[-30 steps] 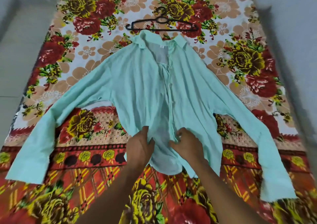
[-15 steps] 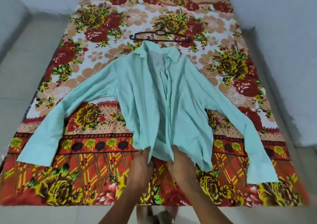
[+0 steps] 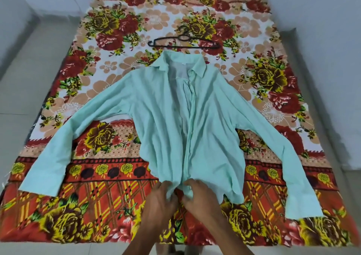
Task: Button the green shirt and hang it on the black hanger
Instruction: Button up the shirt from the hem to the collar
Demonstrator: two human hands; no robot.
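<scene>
head view: going left to right, the green shirt [image 3: 203, 129] lies face up on a flowered bedsheet [image 3: 109, 215], its left-hand sleeve cuff [image 3: 44, 178] stretched out toward the near left edge. the body of the shirt sits in the middle, collar [image 3: 179, 63] pointing away, the two front edges lying close together down the centre but apparently not yet fastened. just beyond the collar, apart from it, lies the black hanger [image 3: 183, 42] flat on the sheet. at the bottom hem the left hand [image 3: 162, 200] has its fingers curled into the cloth of the left front edge, and just beside it the right hand [image 3: 197, 194] pinches the right front edge; both look closed on fabric, though whether a button is between the fingers is too small to tell. the far sleeve [image 3: 289, 166] runs off to the near right.

the cloth looks thin, light and limp, wrinkling easily, so it will slide and bunch rather than hold shape. best taken by the stiffer button strip, one edge per hand, working from the hem upward; for hanging, hold it at the collar and shoulders
</scene>
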